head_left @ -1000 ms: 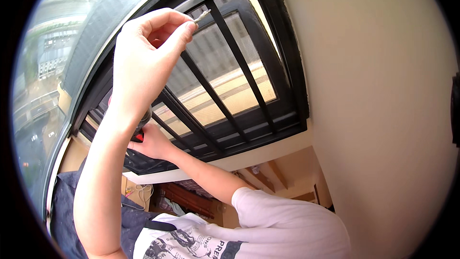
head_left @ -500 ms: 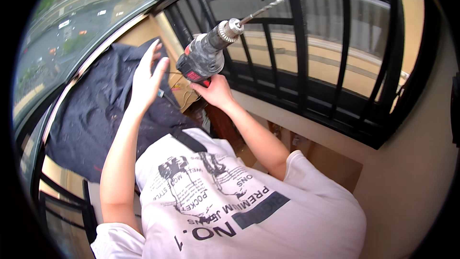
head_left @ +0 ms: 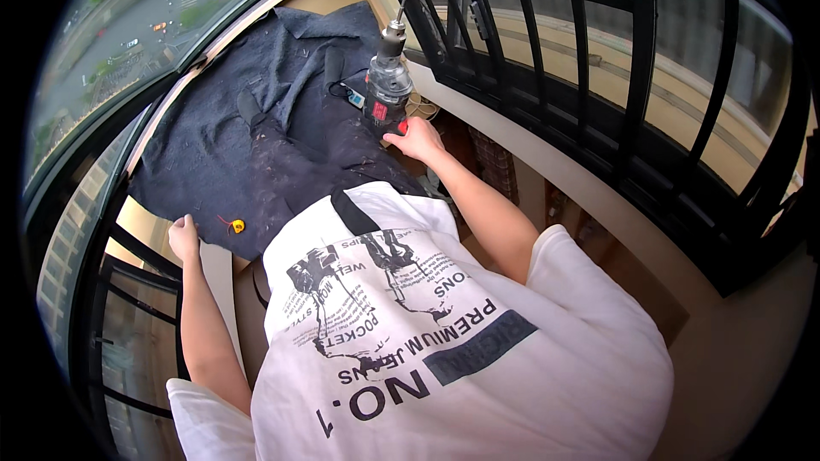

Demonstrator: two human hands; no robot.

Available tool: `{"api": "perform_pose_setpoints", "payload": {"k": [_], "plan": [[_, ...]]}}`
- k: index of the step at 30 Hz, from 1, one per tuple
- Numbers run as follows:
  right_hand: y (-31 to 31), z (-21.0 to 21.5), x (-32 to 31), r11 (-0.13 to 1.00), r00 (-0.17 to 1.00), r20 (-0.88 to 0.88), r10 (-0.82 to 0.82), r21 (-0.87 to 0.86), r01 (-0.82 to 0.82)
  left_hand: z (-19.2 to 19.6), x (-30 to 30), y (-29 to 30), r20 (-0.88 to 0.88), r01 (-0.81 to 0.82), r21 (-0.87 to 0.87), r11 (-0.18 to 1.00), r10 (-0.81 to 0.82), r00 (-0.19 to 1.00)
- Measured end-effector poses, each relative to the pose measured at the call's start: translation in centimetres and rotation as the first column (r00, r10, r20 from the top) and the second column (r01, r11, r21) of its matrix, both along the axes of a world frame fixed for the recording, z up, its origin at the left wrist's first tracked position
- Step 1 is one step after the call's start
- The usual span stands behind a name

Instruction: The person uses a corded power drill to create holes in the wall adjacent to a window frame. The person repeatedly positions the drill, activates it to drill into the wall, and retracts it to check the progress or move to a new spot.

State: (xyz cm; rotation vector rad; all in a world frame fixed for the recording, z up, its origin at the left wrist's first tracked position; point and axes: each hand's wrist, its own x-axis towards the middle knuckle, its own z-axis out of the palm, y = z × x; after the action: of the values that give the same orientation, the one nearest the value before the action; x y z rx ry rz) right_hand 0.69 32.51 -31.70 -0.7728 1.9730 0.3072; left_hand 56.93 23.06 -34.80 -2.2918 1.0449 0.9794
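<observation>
Presently, hands well apart. Right hand, near twelve o'clock, clamped round the grip of a black-and-grey drill; drill stands at twelve, bit pointing up and a touch toward one. Left hand at nine o'clock, fingers curled in, right by the edge of a dark cloth; cannot tell whether it grips the cloth. Yellow tape measure on the cloth, just to three o'clock of that hand. Black window bars at two, white printed shirt at six.
</observation>
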Motion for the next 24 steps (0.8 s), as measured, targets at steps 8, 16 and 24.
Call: {"api": "perform_pose_setpoints", "payload": {"k": [8, 16, 24], "plan": [[0.5, 1.1, 3.1, 0.998, 0.995, -0.073, -0.070, -0.011, 0.069, 4.3, -20.4, -9.9, -0.510, 0.203, -0.510, 0.836, -0.484, 0.711], [4.4, 5.2, 8.4, 0.996, 0.988, -0.145, -0.060, -0.067, 0.051, 13.1, -36.7, -13.3, -0.869, 0.088, -0.489, 0.868, -0.493, 0.037], [10.3, 5.7, 13.8, 0.918, 0.925, -0.106, -0.365, -0.205, 0.339, 15.4, -36.9, -5.7, -0.969, -0.226, 0.245, 0.943, 0.229, -0.098]]}}
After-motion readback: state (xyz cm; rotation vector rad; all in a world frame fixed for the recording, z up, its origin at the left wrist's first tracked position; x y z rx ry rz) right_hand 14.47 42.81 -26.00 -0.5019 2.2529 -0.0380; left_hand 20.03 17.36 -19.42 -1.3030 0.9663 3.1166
